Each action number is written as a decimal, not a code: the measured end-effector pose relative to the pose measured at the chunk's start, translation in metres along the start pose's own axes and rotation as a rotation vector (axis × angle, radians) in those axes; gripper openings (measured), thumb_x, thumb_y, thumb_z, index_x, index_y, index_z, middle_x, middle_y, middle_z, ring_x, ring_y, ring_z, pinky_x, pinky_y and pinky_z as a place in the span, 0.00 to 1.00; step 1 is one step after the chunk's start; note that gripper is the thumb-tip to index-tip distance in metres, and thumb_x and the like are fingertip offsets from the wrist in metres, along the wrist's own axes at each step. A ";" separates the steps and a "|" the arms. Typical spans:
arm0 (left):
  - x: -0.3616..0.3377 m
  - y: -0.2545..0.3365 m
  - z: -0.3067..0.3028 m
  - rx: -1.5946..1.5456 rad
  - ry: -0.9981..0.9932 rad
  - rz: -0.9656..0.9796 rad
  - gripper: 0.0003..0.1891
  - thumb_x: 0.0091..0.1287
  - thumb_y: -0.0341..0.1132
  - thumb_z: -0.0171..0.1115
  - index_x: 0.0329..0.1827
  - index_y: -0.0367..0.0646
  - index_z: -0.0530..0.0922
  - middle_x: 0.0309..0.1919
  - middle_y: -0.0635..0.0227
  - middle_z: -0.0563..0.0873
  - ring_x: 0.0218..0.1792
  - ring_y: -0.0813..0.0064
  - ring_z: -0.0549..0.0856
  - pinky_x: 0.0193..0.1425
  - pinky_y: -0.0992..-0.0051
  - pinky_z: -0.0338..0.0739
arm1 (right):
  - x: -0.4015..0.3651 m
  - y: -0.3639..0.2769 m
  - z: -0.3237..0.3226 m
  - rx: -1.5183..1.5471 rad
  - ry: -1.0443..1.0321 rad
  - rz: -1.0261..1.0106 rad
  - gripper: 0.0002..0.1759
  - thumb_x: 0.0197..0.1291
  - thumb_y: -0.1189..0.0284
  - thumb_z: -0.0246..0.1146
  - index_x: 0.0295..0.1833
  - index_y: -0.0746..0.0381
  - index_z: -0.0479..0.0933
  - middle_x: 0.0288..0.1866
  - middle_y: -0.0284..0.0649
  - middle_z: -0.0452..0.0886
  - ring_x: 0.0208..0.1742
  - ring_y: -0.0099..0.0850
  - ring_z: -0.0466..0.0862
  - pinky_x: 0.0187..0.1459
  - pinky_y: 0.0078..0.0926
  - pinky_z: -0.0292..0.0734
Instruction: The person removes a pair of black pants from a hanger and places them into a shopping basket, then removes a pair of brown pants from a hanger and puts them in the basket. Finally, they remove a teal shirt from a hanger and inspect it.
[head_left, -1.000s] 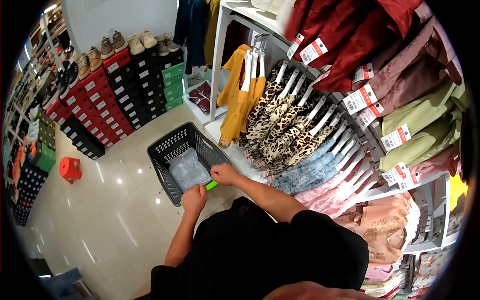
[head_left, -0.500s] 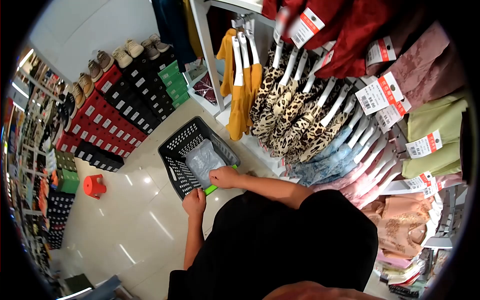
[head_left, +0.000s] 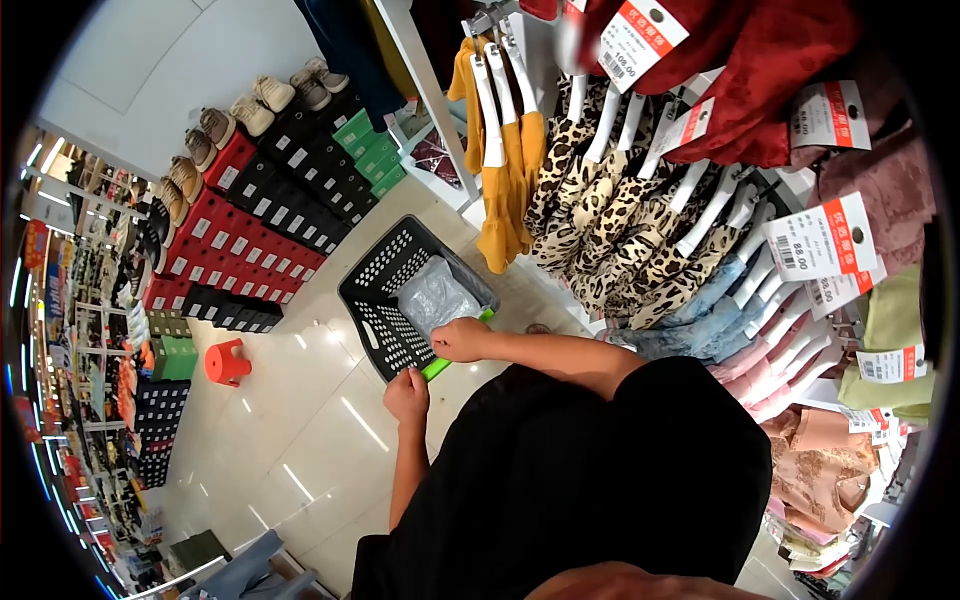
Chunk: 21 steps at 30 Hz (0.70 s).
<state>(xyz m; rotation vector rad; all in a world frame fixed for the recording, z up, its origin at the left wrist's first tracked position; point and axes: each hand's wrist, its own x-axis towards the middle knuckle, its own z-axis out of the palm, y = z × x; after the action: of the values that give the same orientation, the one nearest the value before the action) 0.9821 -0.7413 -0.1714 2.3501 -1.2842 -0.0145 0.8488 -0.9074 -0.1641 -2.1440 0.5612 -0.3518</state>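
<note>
A dark grey shopping cart (head_left: 372, 335) with perforated walls stands in front of me. Its bright green handle (head_left: 437, 368) runs along the near side. My left hand (head_left: 406, 397) is closed in a fist at the handle's left end. Farther along, my right hand (head_left: 460, 340) is wrapped round the same handle, fingers curled. Inside the cart lies a package in clear, shiny plastic (head_left: 437, 297); what it contains I cannot make out.
Stacked shoe boxes (head_left: 220, 240) topped with shoes line the left wall. A red stool (head_left: 227, 362) stands on the tiled floor. To the right hang leopard-print clothes (head_left: 620, 225), mustard garments (head_left: 505, 190) and tagged red clothing (head_left: 745, 75), close to the cart.
The view has shifted, so the cart, shelves and stool appear farther right. Both hands keep their grip on the handle, and the package stays in the cart.
</note>
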 end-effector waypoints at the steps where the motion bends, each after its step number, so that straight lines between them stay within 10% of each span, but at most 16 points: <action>1: 0.002 0.000 0.000 -0.007 0.006 -0.004 0.17 0.66 0.41 0.55 0.20 0.42 0.74 0.18 0.56 0.79 0.22 0.51 0.80 0.26 0.55 0.71 | 0.002 0.000 0.000 -0.006 0.004 0.006 0.14 0.59 0.59 0.57 0.33 0.57 0.80 0.30 0.49 0.84 0.33 0.52 0.84 0.38 0.50 0.78; 21: 0.053 -0.001 0.010 0.047 0.077 -0.099 0.18 0.66 0.41 0.55 0.19 0.41 0.73 0.18 0.56 0.78 0.22 0.50 0.79 0.26 0.55 0.70 | 0.074 0.021 -0.015 0.000 -0.111 -0.031 0.13 0.57 0.62 0.57 0.33 0.58 0.81 0.31 0.48 0.85 0.34 0.51 0.84 0.39 0.49 0.78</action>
<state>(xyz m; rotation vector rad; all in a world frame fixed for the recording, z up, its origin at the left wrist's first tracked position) 1.0107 -0.7866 -0.1702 2.4274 -1.1431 0.0745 0.9001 -0.9661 -0.1693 -2.1591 0.4649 -0.2475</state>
